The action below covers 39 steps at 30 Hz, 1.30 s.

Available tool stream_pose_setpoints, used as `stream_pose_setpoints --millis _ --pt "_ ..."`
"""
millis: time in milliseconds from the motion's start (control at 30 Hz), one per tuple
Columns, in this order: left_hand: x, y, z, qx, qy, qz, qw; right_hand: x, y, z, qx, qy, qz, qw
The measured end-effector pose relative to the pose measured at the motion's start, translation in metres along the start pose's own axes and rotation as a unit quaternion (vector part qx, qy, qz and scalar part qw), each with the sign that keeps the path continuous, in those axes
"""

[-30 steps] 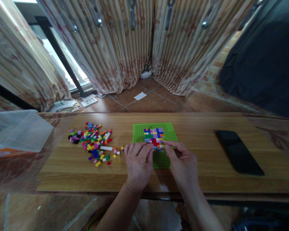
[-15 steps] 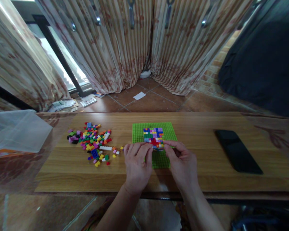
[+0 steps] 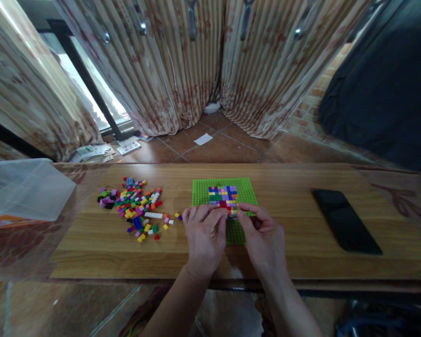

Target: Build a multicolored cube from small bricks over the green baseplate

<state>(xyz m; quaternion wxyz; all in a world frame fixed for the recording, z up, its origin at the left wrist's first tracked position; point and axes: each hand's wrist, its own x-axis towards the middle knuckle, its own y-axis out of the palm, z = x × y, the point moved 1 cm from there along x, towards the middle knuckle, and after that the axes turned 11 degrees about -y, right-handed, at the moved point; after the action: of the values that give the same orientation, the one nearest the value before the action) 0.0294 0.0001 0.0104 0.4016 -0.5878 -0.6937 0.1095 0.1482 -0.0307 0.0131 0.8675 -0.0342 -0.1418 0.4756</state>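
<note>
A green studded baseplate (image 3: 243,188) lies on the wooden table. On its middle sits a block of many-coloured toy bricks (image 3: 223,193), packed side by side. My left hand (image 3: 206,234) covers the plate's lower left part, its thumb and forefinger pinched at the near edge of the bricks; whatever is between them is too small to make out. At the bricks' near right corner is my right hand (image 3: 266,234), with thumb and forefinger closed together there. Its fingertips hide whatever they touch. The near left of the plate is hidden under my left hand.
Loose bricks (image 3: 136,201) lie heaped on the left of the wooden table (image 3: 287,187), with a few stray ones near my left hand. A black phone (image 3: 345,220) rests on the right. A translucent plastic box (image 3: 28,187) stands at the far left. Curtains hang beyond.
My left hand has shifted slightly right along the near edge of the bricks, closer to my right hand. The right hand has barely moved.
</note>
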Motion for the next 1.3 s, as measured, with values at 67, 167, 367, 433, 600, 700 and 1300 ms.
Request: stream_pose_setpoints --millis 67,167,367,433,600,700,1300 --pt "0.001 0.001 0.000 -0.004 -0.004 -0.001 1.000 -0.001 0.003 -0.001 0.005 0.028 0.000 1.000" --pt "0.001 0.002 -0.001 -0.009 -0.012 -0.006 1.000 -0.001 0.007 -0.002 -0.023 0.023 -0.014 0.999" --pt "0.001 0.003 -0.002 -0.013 -0.033 0.004 0.999 0.001 0.015 -0.003 -0.061 0.021 -0.004 0.998" --pt "0.001 0.003 -0.001 -0.016 -0.037 0.007 0.999 0.001 0.016 -0.002 -0.070 0.023 -0.001 0.997" --pt "0.001 0.004 0.000 -0.024 -0.032 0.012 0.999 0.002 0.016 -0.005 -0.074 0.031 0.005 0.997" --pt "0.002 0.003 0.000 -0.032 -0.038 0.016 0.999 0.003 0.016 -0.010 -0.022 0.053 -0.002 0.998" --pt "0.002 0.003 -0.003 -0.041 -0.053 0.021 0.998 0.004 0.018 -0.009 0.019 0.091 0.001 0.996"
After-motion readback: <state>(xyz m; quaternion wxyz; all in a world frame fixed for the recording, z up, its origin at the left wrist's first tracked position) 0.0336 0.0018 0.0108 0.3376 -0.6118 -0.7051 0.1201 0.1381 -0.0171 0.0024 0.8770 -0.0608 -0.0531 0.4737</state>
